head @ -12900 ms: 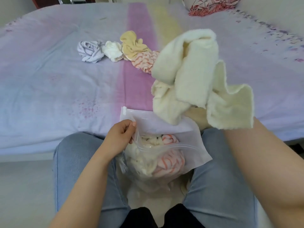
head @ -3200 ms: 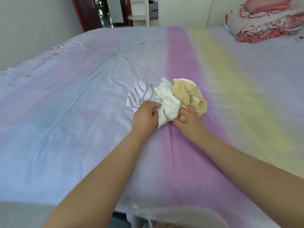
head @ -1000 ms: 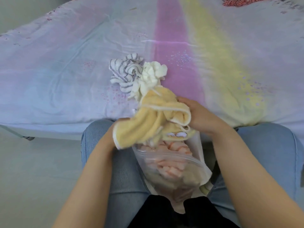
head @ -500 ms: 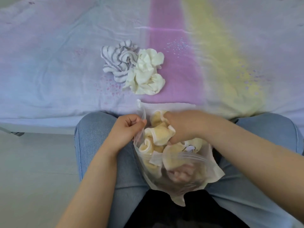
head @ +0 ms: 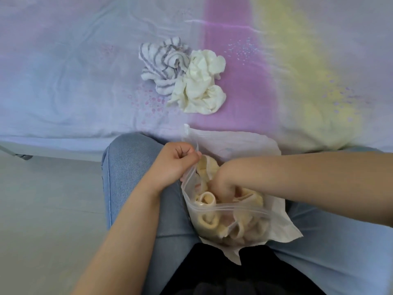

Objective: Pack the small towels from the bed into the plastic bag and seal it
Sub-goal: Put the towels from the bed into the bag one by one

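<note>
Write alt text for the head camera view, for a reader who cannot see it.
Seen from above, a person's right hand pushes a yellow towel into a clear plastic bag on their lap, while the left hand pinches the bag's rim open. Two crumpled towels, a grey-striped towel and a cream towel, lie touching on the pastel bed beyond their knees.

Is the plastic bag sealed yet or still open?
Open: the left hand holds the plastic bag mouth apart, right hand inside.
</note>
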{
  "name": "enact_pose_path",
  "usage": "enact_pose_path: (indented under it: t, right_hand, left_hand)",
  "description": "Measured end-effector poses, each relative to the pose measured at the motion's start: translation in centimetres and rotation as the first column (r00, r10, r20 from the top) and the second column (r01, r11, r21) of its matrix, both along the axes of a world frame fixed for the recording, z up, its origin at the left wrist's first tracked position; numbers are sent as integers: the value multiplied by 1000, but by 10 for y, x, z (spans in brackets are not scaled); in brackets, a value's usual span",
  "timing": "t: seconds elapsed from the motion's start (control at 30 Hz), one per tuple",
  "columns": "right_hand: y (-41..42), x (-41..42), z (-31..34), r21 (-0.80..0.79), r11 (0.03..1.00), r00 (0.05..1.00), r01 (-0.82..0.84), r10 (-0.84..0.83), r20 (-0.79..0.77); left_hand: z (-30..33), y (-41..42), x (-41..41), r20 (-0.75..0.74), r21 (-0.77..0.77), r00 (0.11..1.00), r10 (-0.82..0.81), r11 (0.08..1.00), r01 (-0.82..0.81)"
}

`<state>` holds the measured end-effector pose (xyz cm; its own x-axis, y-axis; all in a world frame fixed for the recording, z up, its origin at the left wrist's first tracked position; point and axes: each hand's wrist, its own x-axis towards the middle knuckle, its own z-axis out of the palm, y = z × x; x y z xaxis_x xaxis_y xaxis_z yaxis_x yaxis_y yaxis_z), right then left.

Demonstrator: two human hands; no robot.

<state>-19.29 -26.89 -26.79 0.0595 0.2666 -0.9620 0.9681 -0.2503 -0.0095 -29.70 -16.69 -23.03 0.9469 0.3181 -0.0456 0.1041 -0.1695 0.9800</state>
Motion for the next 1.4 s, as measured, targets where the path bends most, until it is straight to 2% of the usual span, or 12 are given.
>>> enact_pose_path:
  t: [0.17, 0.43, 0.57, 0.67, 0.73, 0.8, 0.83, 1.03, 1.13, 1.2, 1.3, 1.4]
  right_hand:
    - [5, -4, -41, -99, 993, 998, 59, -61, -17]
    - [0, 22, 4, 130, 964, 967, 232, -215, -134]
    - [-7, 24, 62, 436, 876, 973, 206, -137, -184]
    - [-14, 27, 100, 671, 566, 878, 478, -301, -371]
    - [-9, 42, 115, 772, 113, 745, 626, -378, -549]
    - [5, 68, 119, 848, -196, 748, 493, -401, -528]
    - [13, 83, 118, 889, -212, 782, 406, -422, -458]
    - [56, 125, 87, 896, 185, 778, 403, -585, -229]
    - [67, 133, 86, 911, 236, 783, 337, -608, -131]
    - [62, 140, 86, 900, 36, 720, 435, -614, -323]
    - [39, 151, 85, 650, -414, 406, 638, -536, -740]
    - [18, 146, 97, 375, -597, 189, 709, -352, -917]
  left_hand:
    - [-1, 4, -8, -6, 15, 999, -42, 999, 42]
    - [-3, 11, -7, 11, -19, 1000, 21, 1000, -21]
    - [-3, 8, -1, 32, -9, 994, 108, 994, -107]
    - [-3, 7, 2, 42, -35, 986, 160, 987, -159]
    - [-3, 7, 3, 41, -49, 986, 163, 986, -161]
    - [-3, 6, 4, 41, -58, 987, 157, 986, -154]
    - [-3, 6, 5, 43, -63, 987, 155, 986, -152]
    - [0, 1, 7, 42, -102, 988, 149, 984, -144]
    - [2, 1, 7, 42, -118, 988, 146, 983, -140]
    - [3, 3, 6, 44, -125, 988, 145, 982, -139]
    - [3, 4, 5, 41, -126, 989, 143, 983, -137]
    - [2, 4, 5, 45, -119, 989, 140, 984, -134]
